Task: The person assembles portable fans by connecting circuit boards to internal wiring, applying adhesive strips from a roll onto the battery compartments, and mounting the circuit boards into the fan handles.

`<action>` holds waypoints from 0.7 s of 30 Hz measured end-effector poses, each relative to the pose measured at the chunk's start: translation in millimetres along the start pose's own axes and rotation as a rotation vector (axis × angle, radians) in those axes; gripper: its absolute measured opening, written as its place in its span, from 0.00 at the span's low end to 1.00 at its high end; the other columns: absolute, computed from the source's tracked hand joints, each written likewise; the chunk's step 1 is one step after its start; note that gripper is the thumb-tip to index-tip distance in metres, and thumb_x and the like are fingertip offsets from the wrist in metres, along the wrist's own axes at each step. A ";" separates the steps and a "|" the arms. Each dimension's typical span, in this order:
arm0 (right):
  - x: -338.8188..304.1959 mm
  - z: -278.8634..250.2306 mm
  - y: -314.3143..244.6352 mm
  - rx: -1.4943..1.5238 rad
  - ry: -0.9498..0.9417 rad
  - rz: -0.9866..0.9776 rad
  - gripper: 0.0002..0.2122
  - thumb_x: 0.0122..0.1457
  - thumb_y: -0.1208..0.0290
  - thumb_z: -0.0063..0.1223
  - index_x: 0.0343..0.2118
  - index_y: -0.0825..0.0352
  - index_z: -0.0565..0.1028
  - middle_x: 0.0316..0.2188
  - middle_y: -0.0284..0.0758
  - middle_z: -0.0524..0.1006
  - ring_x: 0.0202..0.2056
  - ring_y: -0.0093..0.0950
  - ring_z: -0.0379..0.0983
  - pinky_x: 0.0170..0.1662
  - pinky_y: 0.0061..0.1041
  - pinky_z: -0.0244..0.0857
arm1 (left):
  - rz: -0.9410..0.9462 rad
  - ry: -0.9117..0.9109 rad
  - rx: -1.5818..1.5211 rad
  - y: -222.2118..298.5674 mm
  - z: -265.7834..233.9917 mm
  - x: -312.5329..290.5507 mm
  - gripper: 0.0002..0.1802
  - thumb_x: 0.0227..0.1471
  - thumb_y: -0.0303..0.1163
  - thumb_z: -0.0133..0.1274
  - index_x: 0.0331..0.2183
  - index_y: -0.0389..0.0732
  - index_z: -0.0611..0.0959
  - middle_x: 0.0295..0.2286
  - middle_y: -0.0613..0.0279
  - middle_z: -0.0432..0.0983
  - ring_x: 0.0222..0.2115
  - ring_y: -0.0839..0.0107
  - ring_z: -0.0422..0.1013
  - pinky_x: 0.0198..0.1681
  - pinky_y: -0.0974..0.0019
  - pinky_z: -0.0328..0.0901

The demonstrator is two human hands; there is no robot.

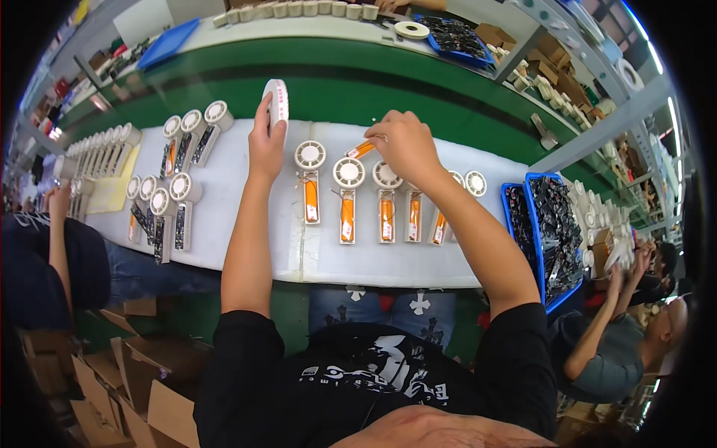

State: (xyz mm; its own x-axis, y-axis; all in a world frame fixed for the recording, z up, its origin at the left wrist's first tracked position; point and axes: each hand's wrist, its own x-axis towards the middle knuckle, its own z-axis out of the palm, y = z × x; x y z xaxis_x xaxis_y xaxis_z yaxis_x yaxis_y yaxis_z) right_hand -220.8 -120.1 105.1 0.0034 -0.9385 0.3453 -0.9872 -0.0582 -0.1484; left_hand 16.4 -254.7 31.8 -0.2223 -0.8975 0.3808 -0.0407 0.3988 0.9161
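My left hand (267, 145) is closed round a white roll of tape (279, 108) with red print, held upright above the table's far edge. My right hand (407, 145) pinches the end of an orange battery (361, 150), which is tilted over the row of housings. Below lie several white handheld fan housings (349, 174), round grilled heads away from me and open handles toward me. Orange batteries (347, 216) with pale labels sit in the handles, and thin wires show near the necks. The leftmost housing (311, 157) lies slightly apart from the others.
Blue trays (535, 246) heaped with black parts stand at the table's right end. More fan housings with black boards (181, 213) lie to the left, near a co-worker's hand (57, 200). Beyond the white tabletop (358, 261) runs a green surface (321, 78). Cardboard boxes (160, 373) stand at lower left.
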 end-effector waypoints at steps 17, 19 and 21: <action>-262.5 -68.7 97.0 1.763 0.592 0.600 0.16 0.62 0.80 0.50 0.53 0.73 0.72 0.43 0.43 0.80 0.35 0.23 0.72 0.41 0.23 0.66 | 0.601 -0.791 0.698 173.6 187.4 -7.9 0.41 0.48 0.46 0.54 0.63 0.46 0.69 0.48 0.41 0.76 0.48 0.44 0.71 0.58 0.50 0.59; -281.2 -67.3 98.9 1.801 0.633 0.619 0.16 0.62 0.80 0.49 0.53 0.73 0.72 0.43 0.44 0.80 0.35 0.24 0.72 0.42 0.23 0.66 | 0.715 -0.894 0.723 169.8 238.6 -8.5 0.39 0.48 0.46 0.55 0.62 0.47 0.72 0.48 0.42 0.77 0.49 0.46 0.72 0.57 0.50 0.61; -292.9 -64.3 98.3 1.887 0.645 0.619 0.16 0.62 0.80 0.48 0.53 0.72 0.71 0.42 0.44 0.79 0.35 0.25 0.72 0.42 0.24 0.66 | 0.712 -0.975 0.747 168.1 283.1 -9.9 0.39 0.48 0.46 0.55 0.62 0.48 0.72 0.48 0.43 0.77 0.49 0.46 0.72 0.57 0.50 0.61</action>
State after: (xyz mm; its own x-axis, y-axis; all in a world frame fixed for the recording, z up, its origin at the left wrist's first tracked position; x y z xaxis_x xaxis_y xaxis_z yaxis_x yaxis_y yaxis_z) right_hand -329.1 171.0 48.9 -0.6429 -0.7654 0.0280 0.4948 -0.4430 -0.7476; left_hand -264.1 -125.5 146.5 -0.9732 -0.1011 0.2065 -0.0659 0.9831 0.1710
